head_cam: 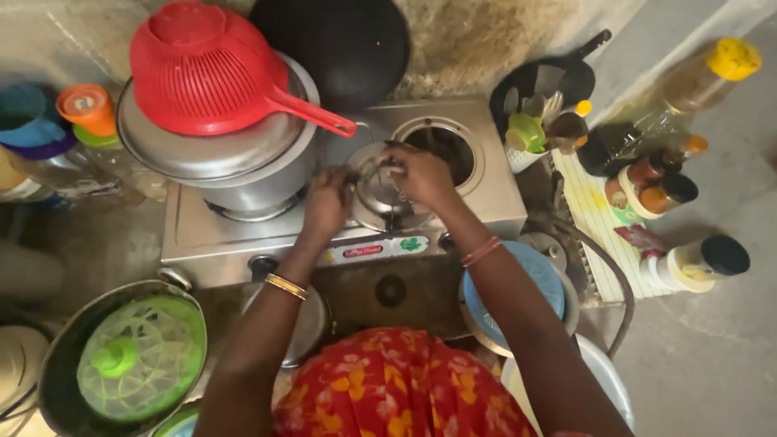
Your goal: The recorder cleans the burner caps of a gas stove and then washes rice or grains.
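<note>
Steel stove (pixel 453 202), two burners, centre of scene. Small steel burner ring (pixel 380 194) seated on stove top, between the two burners, slightly near side. Left hand (pixel 328 202) on ring's left edge, fingers curled down against it; whether pinching or just resting, cannot tell. Right hand (pixel 421 174) over ring's far-right edge, fingers bent and closed on a thin wire part at the rim. Both hands touching the ring, close together. Gold bangle (pixel 286 286) on left wrist, pink bangle (pixel 481 252) on right wrist. Left burner covered by big steel pot (pixel 243 174) with lid, red plastic colander (pixel 206 69) upside down on top, handle pointing right toward the hands. Right burner opening (pixel 443 147) bare, just far-right of right hand. Black round pan (pixel 340 44) leaning at far wall behind stove. Right of stove: black frying pan (pixel 546 81), white cup with utensils (pixel 526 137), oil bottle with yellow cap (pixel 696 81), brown jars (pixel 655 186), white bottle with black cap (pixel 696 263). Near right: blue lid on a steel bowl (pixel 526 291). Near left: dark pot with green mesh cover (pixel 137 356). Far left: orange-capped bottle (pixel 89 109), blue cup (pixel 24 113). Knobs on stove's near face below the hands.
</note>
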